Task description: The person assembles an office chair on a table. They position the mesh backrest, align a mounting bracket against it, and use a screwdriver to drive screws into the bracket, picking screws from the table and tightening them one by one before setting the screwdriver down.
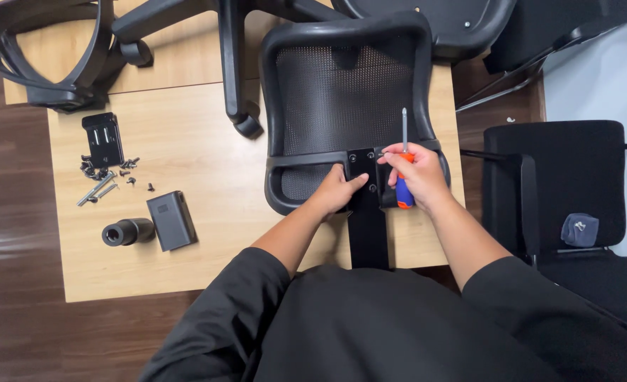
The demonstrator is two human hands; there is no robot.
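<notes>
A black mesh chair backrest (pixel 349 92) lies flat on a wooden table (pixel 207 170). A black metal bracket (pixel 367 212) is laid over its lower bar and reaches to the table's front edge. My left hand (pixel 338 189) presses on the bracket's left side, thumb on the plate. My right hand (pixel 418 175) holds an orange and blue screwdriver (pixel 404 155), shaft pointing up and away, while its fingertips touch the bracket's top right corner by a small screw.
On the left of the table lie several loose screws and bolts (pixel 105 177), a black plate (pixel 103 138), a black box (pixel 172 221) and a black cylinder (pixel 128 231). A chair star base (pixel 221 42), an armrest (pixel 37 49) and a seat (pixel 440 25) sit at the back. A black chair (pixel 561 184) stands on the right.
</notes>
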